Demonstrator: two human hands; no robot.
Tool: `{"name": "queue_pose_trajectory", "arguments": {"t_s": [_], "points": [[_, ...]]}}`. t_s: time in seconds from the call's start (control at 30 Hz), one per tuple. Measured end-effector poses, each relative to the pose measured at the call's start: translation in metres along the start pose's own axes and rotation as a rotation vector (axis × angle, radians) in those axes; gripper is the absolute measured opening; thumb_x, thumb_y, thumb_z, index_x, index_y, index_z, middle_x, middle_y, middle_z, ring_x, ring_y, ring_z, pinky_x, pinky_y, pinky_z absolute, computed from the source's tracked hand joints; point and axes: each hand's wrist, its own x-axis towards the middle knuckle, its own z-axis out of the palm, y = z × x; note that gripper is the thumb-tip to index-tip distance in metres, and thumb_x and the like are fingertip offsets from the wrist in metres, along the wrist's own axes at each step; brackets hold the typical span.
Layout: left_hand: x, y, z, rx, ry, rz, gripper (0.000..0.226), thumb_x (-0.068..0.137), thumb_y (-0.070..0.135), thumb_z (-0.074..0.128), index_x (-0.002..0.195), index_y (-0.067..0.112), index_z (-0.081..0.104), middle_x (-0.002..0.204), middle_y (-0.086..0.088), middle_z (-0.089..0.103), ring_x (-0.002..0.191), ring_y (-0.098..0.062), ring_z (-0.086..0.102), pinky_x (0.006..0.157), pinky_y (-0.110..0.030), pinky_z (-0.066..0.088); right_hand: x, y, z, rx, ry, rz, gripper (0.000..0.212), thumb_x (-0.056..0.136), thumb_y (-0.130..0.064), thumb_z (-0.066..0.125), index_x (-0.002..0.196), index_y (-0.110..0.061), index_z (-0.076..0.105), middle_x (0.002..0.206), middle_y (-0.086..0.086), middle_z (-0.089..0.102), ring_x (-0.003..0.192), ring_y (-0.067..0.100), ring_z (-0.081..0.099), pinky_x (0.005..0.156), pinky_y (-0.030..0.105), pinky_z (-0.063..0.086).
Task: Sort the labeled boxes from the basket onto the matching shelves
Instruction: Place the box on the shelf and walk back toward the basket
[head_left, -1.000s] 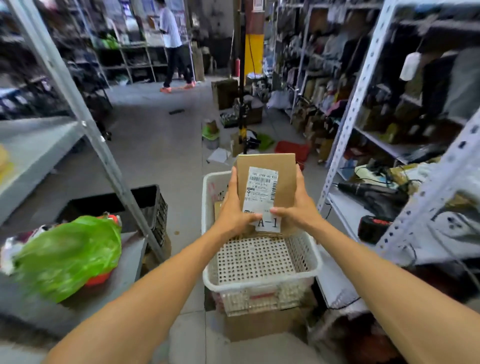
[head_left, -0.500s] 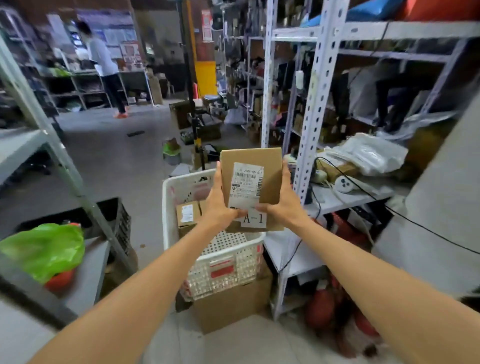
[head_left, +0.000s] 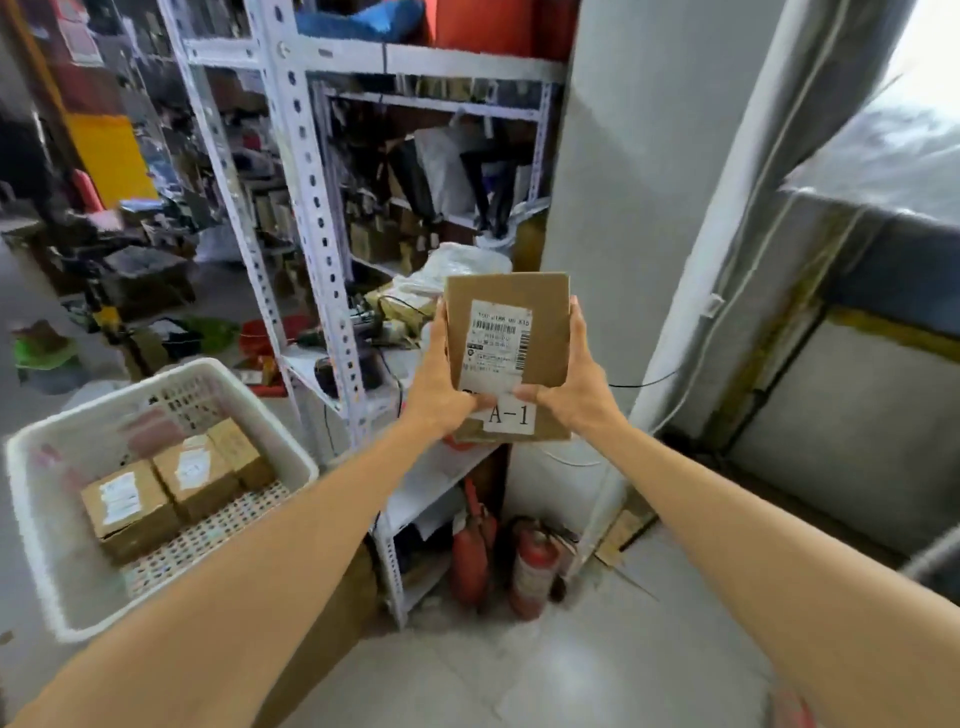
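A flat brown cardboard box (head_left: 545, 312) with a shipping label and a white "A-1" tag is held up at chest height in front of me. My left hand (head_left: 441, 389) grips its left edge and my right hand (head_left: 576, 384) grips its right edge, thumbs on the label. The white perforated basket (head_left: 156, 379) sits at lower left and holds three small labeled cardboard boxes (head_left: 171, 488). A white slotted metal shelf unit (head_left: 311, 218) stands just behind and left of the held box.
Two red fire extinguishers (head_left: 530, 566) stand on the floor under the shelf by a grey pillar (head_left: 644, 156). A grey wall and ledge (head_left: 857, 415) run along the right. Clutter, bags and cables fill the shelves; the aisle at left has scattered items.
My view has swung to the right: the basket has slid from the centre to the lower left, and the pillar and right wall have come into view. Both hands keep the A-1 box.
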Motion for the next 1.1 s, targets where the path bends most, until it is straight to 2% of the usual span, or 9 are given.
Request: {"name": "queue_pose_trajectory", "arguments": {"t_s": [0.07, 0.13, 0.33, 0.4, 0.5, 0.6, 0.67, 0.87, 1.1], "points": [[0.014, 0.012, 0.033, -0.024, -0.088, 0.029, 0.121, 0.068, -0.006, 0.079, 0.153, 0.026, -0.002, 0.139, 0.005, 0.041, 0.128, -0.01, 0.038, 0.097, -0.017, 0.032, -0.006, 0.016, -0.031, -0.016, 0.082, 0.059, 0.124, 0.072, -0.013, 0.082, 0.151, -0.034, -0.011, 0.132, -0.006, 0.046, 0.111, 0.008, 0.044, 0.099, 0.03, 0.038], [0.027, 0.021, 0.066, -0.052, -0.168, 0.053, 0.123, 0.066, -0.003, 0.081, 0.153, 0.028, -0.001, 0.145, -0.001, 0.042, 0.133, -0.018, 0.04, 0.107, -0.03, 0.035, -0.016, 0.031, -0.062, -0.053, 0.138, 0.102, 0.122, 0.075, -0.015, 0.08, 0.151, -0.033, -0.014, 0.133, -0.007, 0.045, 0.114, 0.007, 0.043, 0.101, 0.03, 0.036], [0.047, 0.066, 0.162, -0.137, -0.461, 0.152, 0.123, 0.067, -0.003, 0.079, 0.151, 0.04, -0.001, 0.125, 0.006, 0.046, 0.124, -0.018, 0.045, 0.099, -0.041, 0.045, -0.056, 0.057, -0.142, -0.11, 0.379, 0.242, 0.118, 0.081, -0.011, 0.074, 0.15, -0.032, -0.02, 0.147, 0.003, 0.04, 0.123, 0.008, 0.041, 0.109, 0.04, 0.034], [0.051, 0.083, 0.19, -0.186, -0.558, 0.184, 0.123, 0.067, -0.006, 0.077, 0.15, 0.042, 0.001, 0.131, 0.002, 0.048, 0.126, -0.021, 0.046, 0.1, -0.047, 0.047, -0.071, 0.058, -0.164, -0.135, 0.463, 0.295, 0.112, 0.084, -0.012, 0.071, 0.149, -0.038, -0.016, 0.146, 0.001, 0.04, 0.122, 0.008, 0.04, 0.107, 0.036, 0.037], [0.05, 0.103, 0.225, -0.254, -0.706, 0.243, 0.126, 0.066, -0.011, 0.074, 0.15, 0.043, -0.002, 0.141, -0.003, 0.046, 0.128, -0.02, 0.045, 0.098, -0.046, 0.048, -0.093, 0.059, -0.188, -0.11, 0.578, 0.378, 0.087, 0.094, -0.017, 0.061, 0.141, -0.055, -0.001, 0.137, -0.008, 0.046, 0.132, 0.017, 0.042, 0.096, 0.019, 0.041], [0.046, 0.117, 0.255, -0.259, -0.822, 0.289, 0.128, 0.064, -0.009, 0.076, 0.149, 0.044, -0.004, 0.137, -0.005, 0.049, 0.128, -0.024, 0.046, 0.1, -0.054, 0.045, -0.111, 0.06, -0.201, -0.246, 0.643, 0.483, 0.115, 0.086, -0.016, 0.07, 0.146, -0.041, -0.025, 0.151, 0.003, 0.033, 0.137, 0.022, 0.036, 0.11, 0.043, 0.033], [0.043, 0.126, 0.272, -0.286, -0.903, 0.303, 0.126, 0.065, -0.009, 0.076, 0.151, 0.04, -0.003, 0.138, -0.005, 0.048, 0.129, -0.024, 0.045, 0.101, -0.055, 0.044, -0.124, 0.061, -0.207, -0.248, 0.718, 0.543, 0.119, 0.084, -0.018, 0.073, 0.144, -0.042, -0.027, 0.155, 0.004, 0.028, 0.139, 0.024, 0.033, 0.113, 0.051, 0.03], [0.034, 0.157, 0.311, -0.384, -1.079, 0.386, 0.112, 0.072, 0.008, 0.079, 0.151, 0.036, 0.005, 0.113, 0.009, 0.056, 0.111, -0.015, 0.057, 0.096, -0.043, 0.051, -0.148, 0.058, -0.233, -0.267, 0.956, 0.611, 0.116, 0.078, -0.018, 0.078, 0.151, -0.038, -0.011, 0.15, 0.004, 0.036, 0.136, 0.024, 0.037, 0.109, 0.051, 0.035], [0.033, 0.2, 0.372, -0.509, -1.208, 0.421, 0.105, 0.074, 0.006, 0.077, 0.148, 0.044, 0.013, 0.122, -0.001, 0.061, 0.111, -0.019, 0.062, 0.088, -0.051, 0.055, -0.157, 0.06, -0.282, -0.413, 1.249, 0.601, 0.104, 0.074, -0.016, 0.082, 0.15, -0.03, 0.012, 0.138, 0.006, 0.047, 0.123, 0.022, 0.05, 0.095, 0.042, 0.05]]}}
